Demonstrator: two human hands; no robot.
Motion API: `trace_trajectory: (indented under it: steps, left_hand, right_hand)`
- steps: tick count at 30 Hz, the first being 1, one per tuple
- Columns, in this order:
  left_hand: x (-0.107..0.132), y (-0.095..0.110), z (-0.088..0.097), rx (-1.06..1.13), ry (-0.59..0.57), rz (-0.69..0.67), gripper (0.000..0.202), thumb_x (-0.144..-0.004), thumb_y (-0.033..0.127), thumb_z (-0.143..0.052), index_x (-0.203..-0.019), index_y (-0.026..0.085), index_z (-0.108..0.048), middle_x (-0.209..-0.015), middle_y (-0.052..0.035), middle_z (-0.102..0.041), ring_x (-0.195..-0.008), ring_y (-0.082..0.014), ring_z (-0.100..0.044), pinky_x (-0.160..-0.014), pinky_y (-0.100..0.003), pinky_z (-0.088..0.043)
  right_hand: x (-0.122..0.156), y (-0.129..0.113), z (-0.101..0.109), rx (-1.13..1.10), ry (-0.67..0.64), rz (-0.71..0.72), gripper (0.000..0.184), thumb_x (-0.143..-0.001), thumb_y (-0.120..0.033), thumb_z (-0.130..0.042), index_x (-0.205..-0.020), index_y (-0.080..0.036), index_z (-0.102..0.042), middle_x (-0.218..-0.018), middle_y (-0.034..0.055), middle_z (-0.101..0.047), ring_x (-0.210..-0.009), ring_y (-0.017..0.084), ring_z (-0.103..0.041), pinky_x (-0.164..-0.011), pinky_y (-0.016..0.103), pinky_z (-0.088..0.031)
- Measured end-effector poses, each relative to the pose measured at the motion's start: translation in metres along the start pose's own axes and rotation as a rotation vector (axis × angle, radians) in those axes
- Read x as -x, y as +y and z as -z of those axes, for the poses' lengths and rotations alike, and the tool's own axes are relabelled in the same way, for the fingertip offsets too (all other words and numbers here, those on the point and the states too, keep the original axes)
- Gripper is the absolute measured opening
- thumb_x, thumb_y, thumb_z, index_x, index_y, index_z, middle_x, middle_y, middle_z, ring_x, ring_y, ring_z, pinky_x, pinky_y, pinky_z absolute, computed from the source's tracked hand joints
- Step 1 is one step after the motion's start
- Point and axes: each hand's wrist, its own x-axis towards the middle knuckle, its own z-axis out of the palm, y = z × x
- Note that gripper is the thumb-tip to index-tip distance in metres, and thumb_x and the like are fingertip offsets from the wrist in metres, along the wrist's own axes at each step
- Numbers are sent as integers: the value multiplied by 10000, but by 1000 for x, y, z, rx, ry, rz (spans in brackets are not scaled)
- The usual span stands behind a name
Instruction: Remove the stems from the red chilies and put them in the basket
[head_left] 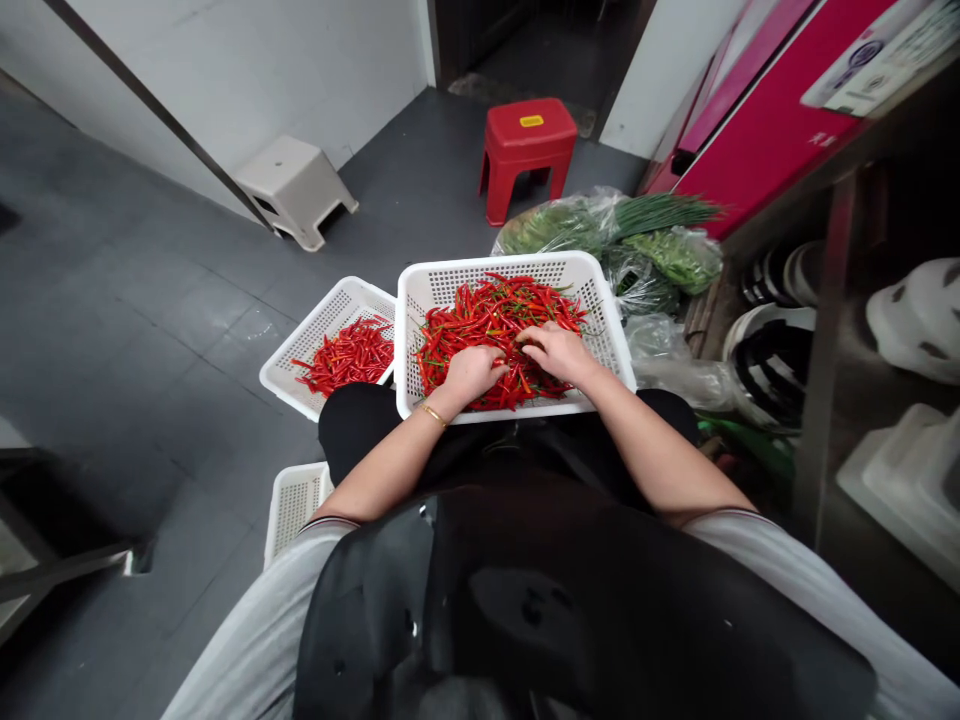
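A white perforated plastic basket (pixel 517 262) rests across my lap, holding a heap of thin red chili peppers (pixel 480 310), many with green stems. My left hand (pixel 472 374), a gold bracelet at its wrist, is curled at the near side of the heap. Its thumb and fingertips close on a red chili pepper (pixel 498 364). To its right, my right hand (pixel 561 354) reaches into the heap with bent fingers drawn toward the thumb. What lies between those fingertips is too small to make out. The two hands are close but apart.
Left of my lap, a second white basket (pixel 294 342) contains red chilies. Another white basket (pixel 279 515) stands nearer me. Bagged green vegetables (pixel 555 225) lie beyond the lap basket. A red stool (pixel 529 125) and a white stool (pixel 289 180) stand farther off. Shelving (pixel 821 400) borders the right.
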Motion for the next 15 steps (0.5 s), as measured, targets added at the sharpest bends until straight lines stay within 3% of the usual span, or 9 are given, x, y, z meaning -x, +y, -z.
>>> trace_trajectory:
  steps: [2, 4, 6, 8, 12, 15]
  left_hand:
    - [-2, -3, 8, 134, 64, 50, 262, -853, 394, -587, -896, 182, -736, -869, -69, -735, -789, -198, -654, -760, -291, -473]
    - [0, -7, 17, 279, 102, 91, 286, -845, 403, -590, -819, 153, -726, -781, -53, -722, -710, -172, -636, -716, -270, -470]
    - [3, -7, 23, 345, 97, 115, 284, -830, 394, -607, -769, 138, -715, -730, -40, -709, -659, -158, -618, -686, -261, -467]
    - [7, -4, 21, 318, 60, 89, 248, -822, 366, -618, -780, 146, -722, -747, -36, -714, -672, -158, -624, -715, -266, -473]
    - [7, 9, 3, 143, -20, -120, 259, -803, 300, -654, -1023, 180, -719, -984, -71, -718, -878, -196, -649, -845, -298, -473]
    - [-2, 19, -4, 75, -32, -240, 269, -817, 289, -643, -1050, 171, -704, -971, -93, -681, -872, -200, -631, -807, -302, -478]
  right_hand:
    - [5, 1, -2, 40, -104, -19, 288, -932, -359, -478, -1119, -270, -678, -1036, 58, -678, -927, 201, -627, -784, 277, -429]
    - [8, -1, -10, 83, -289, 2, 261, -890, -386, -545, -1051, -270, -714, -1028, 53, -701, -932, 215, -639, -757, 278, -435]
    - [10, -6, -21, 148, -469, -24, 295, -819, -406, -636, -1036, -230, -730, -1040, 85, -711, -943, 241, -648, -727, 282, -443]
    - [9, -8, -27, 193, -560, -46, 331, -794, -396, -664, -1034, -179, -734, -1029, 127, -716, -933, 255, -657, -701, 284, -444]
    - [3, 0, -5, 82, -450, 50, 296, -875, -389, -554, -837, -167, -746, -847, 107, -726, -801, 208, -658, -676, 268, -428]
    - [5, 6, 27, -216, -305, 165, 362, -892, -403, -517, -667, -168, -676, -618, 32, -645, -608, 137, -584, -615, 238, -408]
